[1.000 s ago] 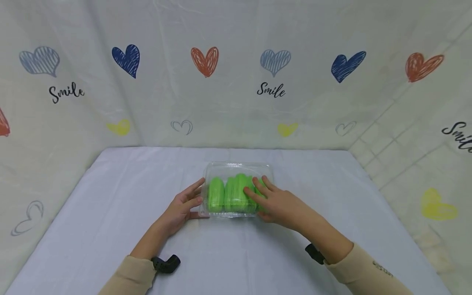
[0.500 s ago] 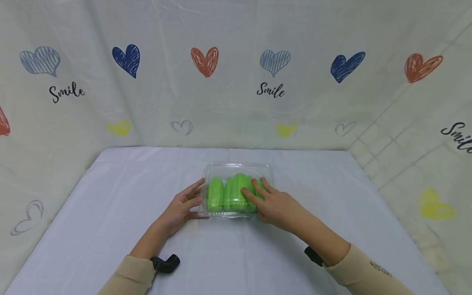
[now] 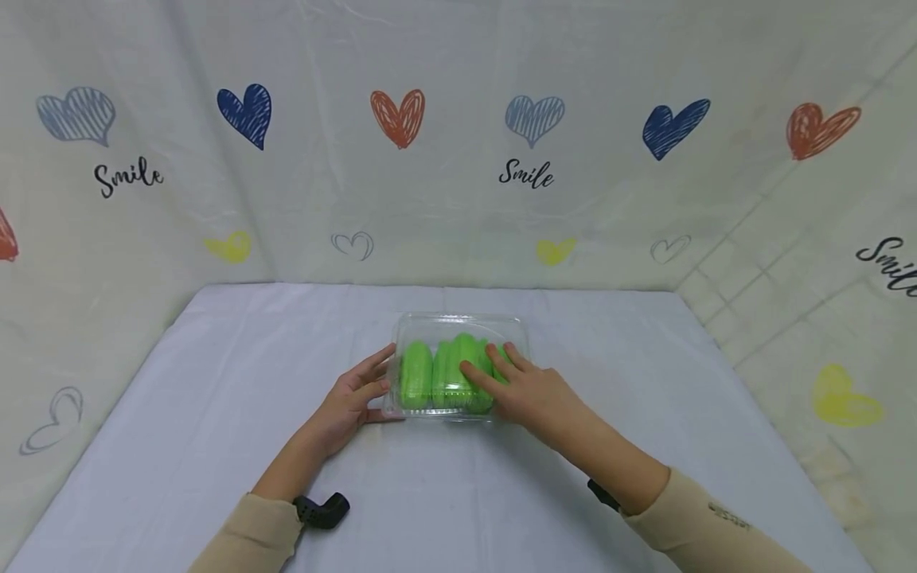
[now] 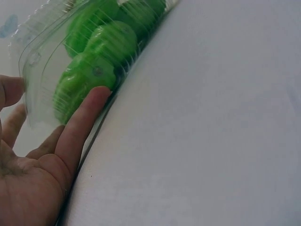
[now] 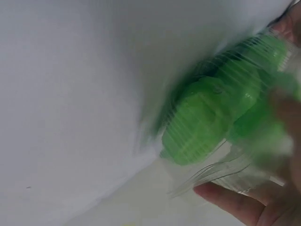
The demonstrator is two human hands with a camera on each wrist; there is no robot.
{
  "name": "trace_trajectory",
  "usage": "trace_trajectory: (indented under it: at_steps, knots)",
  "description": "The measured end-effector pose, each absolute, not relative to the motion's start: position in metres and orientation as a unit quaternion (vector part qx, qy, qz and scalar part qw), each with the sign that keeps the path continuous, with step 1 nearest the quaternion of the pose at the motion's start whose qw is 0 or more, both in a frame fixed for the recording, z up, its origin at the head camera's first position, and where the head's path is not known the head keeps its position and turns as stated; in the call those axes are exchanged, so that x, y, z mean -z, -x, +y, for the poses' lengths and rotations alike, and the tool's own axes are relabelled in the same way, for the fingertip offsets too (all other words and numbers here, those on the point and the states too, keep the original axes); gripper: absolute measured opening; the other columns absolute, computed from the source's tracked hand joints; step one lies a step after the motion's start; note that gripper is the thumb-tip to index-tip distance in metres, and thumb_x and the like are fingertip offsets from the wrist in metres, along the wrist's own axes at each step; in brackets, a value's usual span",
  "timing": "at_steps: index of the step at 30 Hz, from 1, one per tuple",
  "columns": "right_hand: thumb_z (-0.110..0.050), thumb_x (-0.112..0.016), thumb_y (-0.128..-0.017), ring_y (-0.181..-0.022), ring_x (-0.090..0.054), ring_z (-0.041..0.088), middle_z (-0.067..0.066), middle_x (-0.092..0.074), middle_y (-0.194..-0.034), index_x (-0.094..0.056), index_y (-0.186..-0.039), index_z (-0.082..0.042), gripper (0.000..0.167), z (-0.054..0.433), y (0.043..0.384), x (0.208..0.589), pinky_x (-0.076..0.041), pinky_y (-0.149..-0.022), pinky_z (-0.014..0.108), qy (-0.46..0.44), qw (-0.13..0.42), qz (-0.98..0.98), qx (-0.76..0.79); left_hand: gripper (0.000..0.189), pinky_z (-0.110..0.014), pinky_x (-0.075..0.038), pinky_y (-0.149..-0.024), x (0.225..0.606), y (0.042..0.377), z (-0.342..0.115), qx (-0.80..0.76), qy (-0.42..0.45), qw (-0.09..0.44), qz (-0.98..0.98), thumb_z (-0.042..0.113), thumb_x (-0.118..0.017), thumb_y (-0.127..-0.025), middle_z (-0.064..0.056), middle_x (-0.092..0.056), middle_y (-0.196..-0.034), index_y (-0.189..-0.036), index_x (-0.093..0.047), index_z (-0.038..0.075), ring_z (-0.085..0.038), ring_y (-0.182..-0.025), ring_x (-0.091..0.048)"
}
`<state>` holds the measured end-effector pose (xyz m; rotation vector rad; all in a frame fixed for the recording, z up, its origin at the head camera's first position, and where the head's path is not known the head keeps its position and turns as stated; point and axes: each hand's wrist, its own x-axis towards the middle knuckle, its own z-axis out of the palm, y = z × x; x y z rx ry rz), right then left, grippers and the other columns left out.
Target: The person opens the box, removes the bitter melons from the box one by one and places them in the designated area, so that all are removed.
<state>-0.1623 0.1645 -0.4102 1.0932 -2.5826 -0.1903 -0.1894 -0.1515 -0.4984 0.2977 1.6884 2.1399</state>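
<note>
A clear plastic clamshell box [image 3: 458,321] sits on the white cloth, its lid down. Inside lie several plump, ridged green pieces [image 3: 417,374] like small gourds or cucumbers; they show through the plastic in both wrist views. At the box's left side rests my left hand [image 3: 349,406], fingers spread and touching the wall; the left wrist view has a straight finger [image 4: 87,122] against the lower edge. My right hand [image 3: 537,398] lies over the right part of the lid with fingers spread, hiding that end of the contents. In the right wrist view it is blurred.
White cloth [image 3: 458,501] covers the table around the box. Behind stands a pale curtain [image 3: 458,215] printed with hearts and "Smile". A black wrist device [image 3: 322,511] sits by the left sleeve.
My right hand has slid a little to the left across the lid. The box has shifted very slightly left. My left hand has stayed at the box's side.
</note>
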Motion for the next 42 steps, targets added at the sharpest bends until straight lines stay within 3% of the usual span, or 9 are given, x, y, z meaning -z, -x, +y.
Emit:
trace_trajectory:
  at_steps: [6,8,20,28,32,34,37,39,42]
  knots:
    - [0.012,-0.079,-0.073,-0.125,-0.055,0.048,0.028,-0.053,-0.140,-0.043,-0.148,-0.018,0.088,0.154,0.157,0.410,-0.049,-0.042,0.034,-0.380,0.151,-0.909,0.083,0.059,-0.054,-0.055,-0.089,0.498,0.190,-0.152,-0.765,-0.105,0.192,0.605,0.014,-0.051,-0.104,-0.012,-0.023,-0.162,-0.157,-0.032,0.031,-0.039,-0.136,-0.044]
    - [0.017,-0.078,-0.070,-0.124,-0.055,0.048,0.028,-0.052,-0.140,-0.042,-0.148,-0.016,0.093,0.153,0.156,0.410,-0.051,-0.044,0.036,-0.381,0.158,-0.906,0.092,0.059,-0.054,-0.055,-0.089,0.498,0.190,-0.151,-0.766,-0.103,0.190,0.605,0.014,-0.051,-0.103,-0.012,-0.023,-0.162,-0.157,-0.032,0.031,-0.039,-0.136,-0.044]
    - [0.012,-0.079,-0.071,-0.126,-0.054,0.047,0.029,-0.049,-0.144,-0.037,-0.151,-0.017,0.094,0.156,0.155,0.412,-0.053,-0.050,0.040,-0.395,0.152,-0.900,0.105,0.061,-0.053,-0.055,-0.089,0.500,0.187,-0.147,-0.766,-0.108,0.188,0.605,0.013,-0.050,-0.104,-0.012,-0.025,-0.162,-0.158,-0.029,0.030,-0.037,-0.136,-0.045]
    - [0.012,-0.081,-0.066,-0.125,-0.058,0.040,0.021,-0.054,-0.143,-0.042,-0.149,-0.026,0.099,0.165,0.157,0.409,-0.029,-0.038,0.024,-0.414,0.155,-0.892,0.098,0.061,-0.054,-0.055,-0.089,0.499,0.187,-0.147,-0.764,-0.103,0.187,0.608,0.013,-0.051,-0.103,-0.012,-0.026,-0.161,-0.158,-0.030,0.030,-0.036,-0.134,-0.046]
    - [0.011,-0.078,-0.070,-0.129,-0.055,0.039,0.019,-0.052,-0.146,-0.042,-0.150,-0.028,0.097,0.168,0.157,0.407,-0.031,-0.040,0.025,-0.408,0.149,-0.896,0.095,0.059,-0.055,-0.054,-0.089,0.500,0.188,-0.147,-0.766,-0.105,0.189,0.605,0.013,-0.049,-0.104,-0.012,-0.024,-0.161,-0.157,-0.031,0.031,-0.039,-0.137,-0.042]
    - [0.009,-0.077,-0.073,-0.131,-0.053,0.039,0.018,-0.051,-0.147,-0.041,-0.151,-0.030,0.094,0.168,0.156,0.407,-0.039,-0.044,0.028,-0.402,0.147,-0.899,0.094,0.059,-0.055,-0.054,-0.089,0.500,0.189,-0.147,-0.766,-0.106,0.191,0.605,0.013,-0.049,-0.104,-0.012,-0.022,-0.162,-0.157,-0.031,0.032,-0.041,-0.139,-0.040]
    - [0.003,-0.077,-0.077,-0.133,-0.051,0.040,0.017,-0.050,-0.149,-0.041,-0.151,-0.032,0.090,0.167,0.155,0.406,-0.056,-0.070,0.045,-0.390,0.147,-0.904,0.094,0.058,-0.055,-0.054,-0.089,0.501,0.189,-0.148,-0.766,-0.105,0.190,0.605,0.014,-0.048,-0.105,-0.013,-0.020,-0.163,-0.157,-0.031,0.033,-0.043,-0.140,-0.037]
    - [0.001,-0.077,-0.080,-0.132,-0.051,0.041,0.016,-0.051,-0.148,-0.042,-0.150,-0.033,0.086,0.165,0.155,0.406,-0.053,-0.086,0.058,-0.382,0.153,-0.907,0.089,0.058,-0.055,-0.054,-0.089,0.502,0.189,-0.148,-0.766,-0.105,0.190,0.605,0.015,-0.049,-0.105,-0.013,-0.020,-0.163,-0.157,-0.031,0.033,-0.043,-0.140,-0.037]
    - [-0.003,-0.078,-0.080,-0.127,-0.055,0.042,0.016,-0.057,-0.141,-0.048,-0.145,-0.033,0.077,0.159,0.155,0.406,-0.047,-0.094,0.065,-0.371,0.178,-0.907,0.086,0.058,-0.055,-0.054,-0.089,0.502,0.190,-0.150,-0.765,-0.112,0.194,0.603,0.017,-0.049,-0.105,-0.013,-0.019,-0.163,-0.157,-0.030,0.032,-0.042,-0.140,-0.038]
